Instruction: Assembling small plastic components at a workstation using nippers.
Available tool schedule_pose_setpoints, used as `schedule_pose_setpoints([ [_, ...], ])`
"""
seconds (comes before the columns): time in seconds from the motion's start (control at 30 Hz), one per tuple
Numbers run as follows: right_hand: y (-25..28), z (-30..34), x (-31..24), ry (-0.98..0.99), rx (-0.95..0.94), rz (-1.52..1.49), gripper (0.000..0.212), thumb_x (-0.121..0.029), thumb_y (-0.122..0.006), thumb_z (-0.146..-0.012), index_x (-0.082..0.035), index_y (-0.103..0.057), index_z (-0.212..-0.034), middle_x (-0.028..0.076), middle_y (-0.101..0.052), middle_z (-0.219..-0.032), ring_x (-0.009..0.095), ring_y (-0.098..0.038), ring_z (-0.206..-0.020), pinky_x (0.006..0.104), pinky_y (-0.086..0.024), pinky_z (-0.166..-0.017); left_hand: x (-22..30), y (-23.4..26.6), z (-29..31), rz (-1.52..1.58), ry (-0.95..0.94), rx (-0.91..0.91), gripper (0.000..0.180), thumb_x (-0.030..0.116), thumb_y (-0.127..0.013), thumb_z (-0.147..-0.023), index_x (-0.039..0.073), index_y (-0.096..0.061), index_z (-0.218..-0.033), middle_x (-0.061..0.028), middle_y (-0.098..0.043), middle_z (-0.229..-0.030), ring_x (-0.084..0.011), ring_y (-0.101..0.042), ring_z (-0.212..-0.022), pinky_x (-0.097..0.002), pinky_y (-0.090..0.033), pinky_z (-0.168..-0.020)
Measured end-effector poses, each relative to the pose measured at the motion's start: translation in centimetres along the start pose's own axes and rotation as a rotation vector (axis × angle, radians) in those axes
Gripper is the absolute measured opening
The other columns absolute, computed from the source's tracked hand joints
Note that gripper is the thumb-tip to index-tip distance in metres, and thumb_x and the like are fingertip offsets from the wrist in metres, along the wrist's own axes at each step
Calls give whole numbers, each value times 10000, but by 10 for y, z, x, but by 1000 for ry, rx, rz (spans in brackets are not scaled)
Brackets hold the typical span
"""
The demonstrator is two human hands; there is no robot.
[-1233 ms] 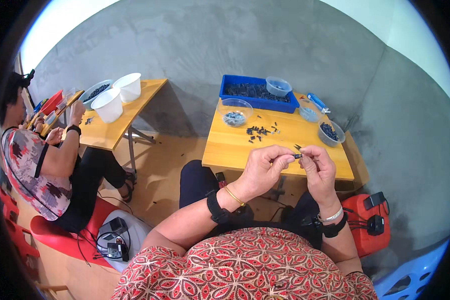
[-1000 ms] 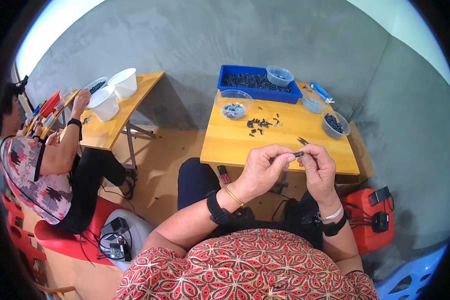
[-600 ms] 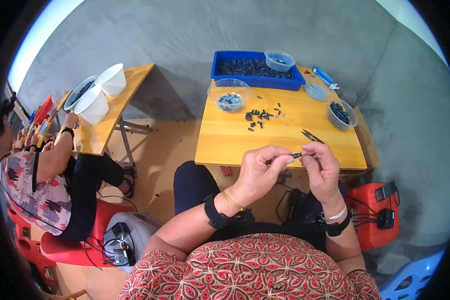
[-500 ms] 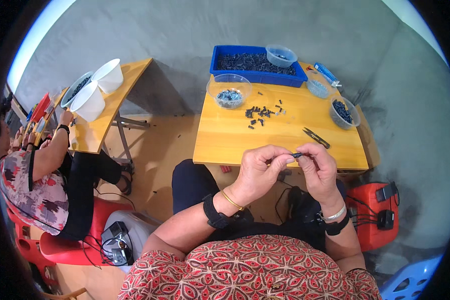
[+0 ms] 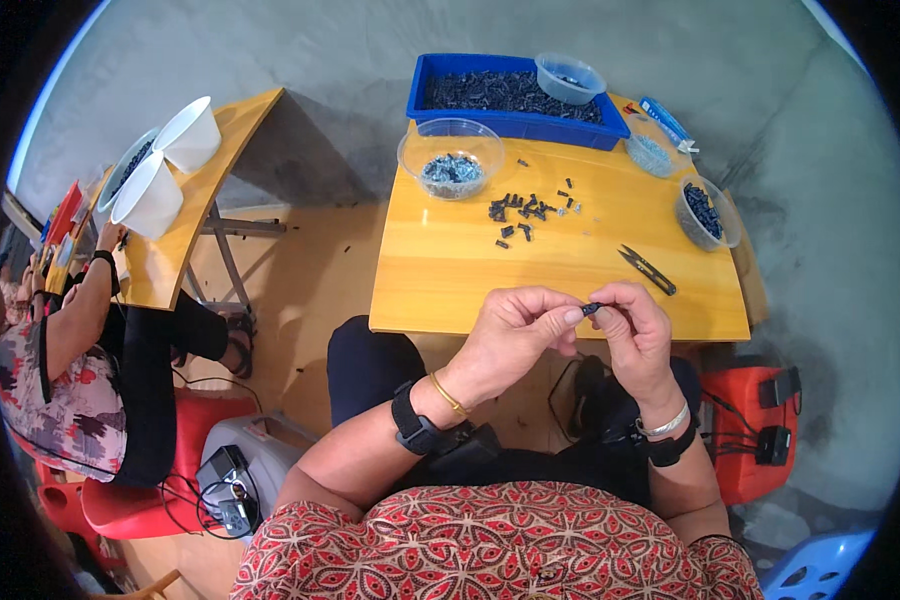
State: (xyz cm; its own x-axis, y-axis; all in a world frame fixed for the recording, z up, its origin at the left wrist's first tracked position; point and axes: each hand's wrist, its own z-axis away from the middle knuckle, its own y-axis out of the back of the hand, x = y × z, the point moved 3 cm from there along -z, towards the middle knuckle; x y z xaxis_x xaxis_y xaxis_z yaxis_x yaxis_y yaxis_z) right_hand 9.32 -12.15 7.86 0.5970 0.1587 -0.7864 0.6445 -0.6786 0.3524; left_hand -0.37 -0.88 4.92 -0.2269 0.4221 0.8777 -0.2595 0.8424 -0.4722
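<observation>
Between my two hands, above the near edge of the yellow table (image 5: 440,290), is a small black plastic part (image 5: 592,308). My left hand (image 5: 518,328) pinches one end between thumb and forefinger. Thumb and forefinger of my right hand (image 5: 635,335) close on its other end. The part's finer shape is too small to make out. Beyond my hands lies a loose group of small black parts (image 5: 515,207) with a few clear bits among them. Black thread snips (image 5: 650,270) rest on the table just past my right hand.
A blue tray (image 5: 417,95) full of black parts stands at the back, a clear bowl (image 5: 570,80) in it. Other clear bowls (image 5: 450,150) (image 5: 712,212) (image 5: 653,152) hold small pieces. At left a co-worker (image 5: 70,400) sits at another table with white tubs (image 5: 150,200).
The view has shifted slightly, so the table sits a little differently in it. Both hands keep their pinch on the small black part, with little change in the fingers.
</observation>
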Motion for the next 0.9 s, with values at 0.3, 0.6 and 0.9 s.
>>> schedule_pose_setpoints([
  [0.3, -4, -4, 15, 11, -7, 15, 46, -26, -555, -818, 1, -531, -846, 67, -550, -727, 135, -527, -652, 233, -417, -597, -2, 3, 0, -372, -140, 159, 100, 55, -570, -836, -19, -612, -888, -39, -624, -742, -84, -591, -675, -211, -485, -620],
  [0.6, -8, -4, 29, -219, -75, -217, 108, -73, -557, -842, -2, -539, -920, 27, -553, -769, 82, -508, -676, 206, -418, -630, -3, 13, -5, -536, -263, 184, 79, 47, -568, -835, -8, -614, -866, -30, -620, -738, -76, -581, -671, -207, -479, -615],
  [0.9, 4, -12, 25, -232, -56, -269, 200, -69, -534, -850, 1, -521, -1036, 27, -544, -817, 84, -498, -715, 213, -418, -661, -7, 15, -11, -430, -209, 193, 93, 58, -570, -837, -20, -611, -865, -34, -616, -726, -77, -576, -656, -206, -475, -617],
])
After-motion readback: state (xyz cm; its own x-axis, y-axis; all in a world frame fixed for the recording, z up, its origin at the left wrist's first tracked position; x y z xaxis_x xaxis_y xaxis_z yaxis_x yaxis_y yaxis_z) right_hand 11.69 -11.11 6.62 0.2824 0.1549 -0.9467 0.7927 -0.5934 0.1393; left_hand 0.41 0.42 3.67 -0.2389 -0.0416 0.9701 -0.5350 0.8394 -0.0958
